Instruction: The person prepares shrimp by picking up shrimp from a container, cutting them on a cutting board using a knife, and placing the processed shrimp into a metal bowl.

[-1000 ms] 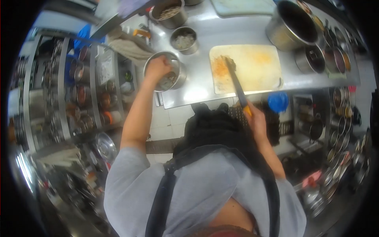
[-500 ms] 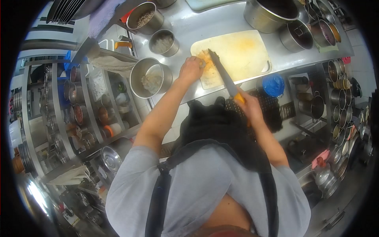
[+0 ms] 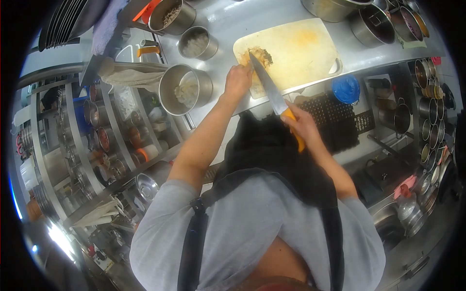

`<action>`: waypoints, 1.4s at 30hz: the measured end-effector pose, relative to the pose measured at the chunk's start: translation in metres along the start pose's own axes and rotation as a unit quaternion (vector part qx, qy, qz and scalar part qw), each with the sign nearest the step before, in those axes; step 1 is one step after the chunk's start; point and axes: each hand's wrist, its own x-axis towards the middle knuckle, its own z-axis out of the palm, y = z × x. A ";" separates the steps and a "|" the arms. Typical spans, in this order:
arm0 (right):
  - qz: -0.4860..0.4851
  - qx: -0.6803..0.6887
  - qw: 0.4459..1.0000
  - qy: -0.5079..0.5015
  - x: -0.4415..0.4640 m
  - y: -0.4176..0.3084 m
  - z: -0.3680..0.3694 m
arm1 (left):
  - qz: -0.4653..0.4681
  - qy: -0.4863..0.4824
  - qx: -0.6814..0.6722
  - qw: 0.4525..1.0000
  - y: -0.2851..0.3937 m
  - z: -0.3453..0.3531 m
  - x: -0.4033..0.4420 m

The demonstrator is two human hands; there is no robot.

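My right hand (image 3: 302, 123) is wrapped round the orange handle of a kitchen knife (image 3: 268, 86). Its long blade points away from me, the tip over the left part of a pale yellow cutting board (image 3: 306, 58). Beside the tip lies a small brownish pile of chopped food (image 3: 264, 56). At the board's left edge, my left hand (image 3: 238, 81) has its fingers curled in, close to the blade; what they hold, if anything, is hidden. Left of that hand stands a steel pot (image 3: 165, 87) with pale, translucent pieces (image 3: 185, 93) inside.
A smaller steel pot (image 3: 212, 50) and one with grainy contents (image 3: 187, 22) stand farther back. More pots (image 3: 371, 26) line the counter's right side. A blue-covered container (image 3: 346, 89) sits below the counter edge. Shelves of cookware (image 3: 102, 131) flank me.
The brownish pile now shows right of the knife tip, where the blade covered the spot before. My left hand has drawn slightly back toward the board's edge. The view has shifted a little.
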 end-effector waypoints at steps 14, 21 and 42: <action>0.007 -0.014 1.000 0.002 -0.014 -0.009 0.004 | -0.148 -0.015 -0.086 0.985 0.025 -0.003 0.001; -0.107 -0.105 0.986 0.068 0.000 0.013 0.011 | -0.163 -0.018 -0.072 0.984 0.026 0.001 0.005; -0.152 -0.189 0.966 0.089 -0.022 -0.010 -0.016 | -0.158 -0.028 -0.056 0.985 -0.003 -0.079 0.056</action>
